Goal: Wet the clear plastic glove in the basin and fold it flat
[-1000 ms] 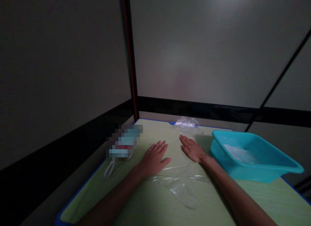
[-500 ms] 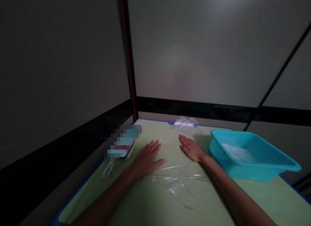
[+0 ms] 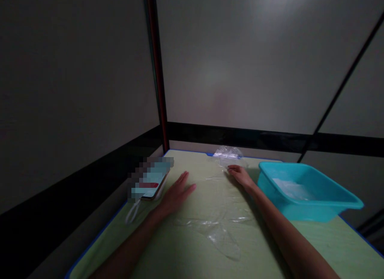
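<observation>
A clear, thin plastic bag lies spread flat over the pale green tabletop, with creases near its front end and a crumpled far end at the back edge. Over its left side is my left hand, tipped on its edge, fingers stretched and thumb apart, slightly blurred, holding nothing. My right hand is at the bag's far right part. Its fingers are curled down and closed on the film, which creases beside the fingertips; the fingertips themselves are partly hidden.
A turquoise plastic basin with a whitish sheet-like item inside stands right of my right forearm. A phone with a white strap, partly pixelated, lies at the left. Walls close in the blue-edged table behind and left.
My right hand has gone from lying flat to curled fingers, a little farther right. My left hand has turned onto its edge and shifted left. The view has moved slightly.
</observation>
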A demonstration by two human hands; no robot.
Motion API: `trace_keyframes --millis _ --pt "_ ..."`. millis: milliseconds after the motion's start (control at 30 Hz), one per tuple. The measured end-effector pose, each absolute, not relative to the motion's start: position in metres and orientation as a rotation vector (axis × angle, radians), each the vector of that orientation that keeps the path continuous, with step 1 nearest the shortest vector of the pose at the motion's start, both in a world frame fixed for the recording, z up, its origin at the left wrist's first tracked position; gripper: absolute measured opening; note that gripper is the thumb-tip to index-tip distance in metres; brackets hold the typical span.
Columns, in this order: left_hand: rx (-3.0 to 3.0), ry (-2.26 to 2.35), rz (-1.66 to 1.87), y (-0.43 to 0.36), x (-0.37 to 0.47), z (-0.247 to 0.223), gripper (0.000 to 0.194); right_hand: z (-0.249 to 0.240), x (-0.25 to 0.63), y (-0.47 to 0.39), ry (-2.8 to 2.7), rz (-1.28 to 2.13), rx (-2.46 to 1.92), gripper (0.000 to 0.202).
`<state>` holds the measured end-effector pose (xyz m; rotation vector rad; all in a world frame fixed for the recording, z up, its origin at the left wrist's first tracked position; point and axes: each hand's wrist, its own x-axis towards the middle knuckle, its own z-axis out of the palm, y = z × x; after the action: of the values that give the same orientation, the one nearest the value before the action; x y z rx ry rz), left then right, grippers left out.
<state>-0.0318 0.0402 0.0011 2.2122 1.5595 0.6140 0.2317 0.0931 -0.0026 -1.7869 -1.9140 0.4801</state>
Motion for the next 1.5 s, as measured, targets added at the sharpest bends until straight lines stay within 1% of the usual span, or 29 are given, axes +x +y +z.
trace_keyframes --millis 133,267,467,733,900,967,1100,1267,1367,1500 --pt "1.996 1.597 0.859 0.046 -0.032 0.001 0.052 -0.001 0.221 0.108 -1.846 0.445 -1.926 0.026" --pt "1.977 1.603 0.952 0.050 -0.032 0.000 0.047 0.000 0.215 0.117 -1.821 0.430 -2.004 0.025" --pt "1.953 1.562 1.048 0.051 -0.031 0.000 0.043 0.003 0.218 0.114 -1.861 0.489 -1.959 0.026" --pt "1.895 1.521 1.125 0.053 -0.030 -0.001 0.039 0.014 0.217 0.108 -1.874 0.543 -1.726 0.026" --pt "1.858 1.511 1.163 0.057 -0.029 -0.004 0.035 0.018 0.215 0.097 -1.883 0.507 -1.589 0.016" --pt "1.842 1.510 1.180 0.058 -0.029 -0.005 0.033 0.017 0.218 0.095 -1.872 0.463 -1.606 0.016" --pt "1.830 1.501 1.199 0.058 -0.029 -0.007 0.032 0.008 0.224 0.097 -1.815 0.385 -1.740 0.023" --pt "1.838 1.497 1.205 0.057 -0.029 -0.006 0.032 -0.003 0.223 0.102 -1.719 0.379 -1.861 0.027" --pt "1.851 1.497 1.204 0.057 -0.029 -0.005 0.032 -0.003 0.220 0.103 -1.689 0.381 -1.859 0.026" --pt "1.877 1.506 1.180 0.056 -0.029 -0.005 0.033 0.010 0.219 0.096 -1.687 0.339 -1.756 0.027"
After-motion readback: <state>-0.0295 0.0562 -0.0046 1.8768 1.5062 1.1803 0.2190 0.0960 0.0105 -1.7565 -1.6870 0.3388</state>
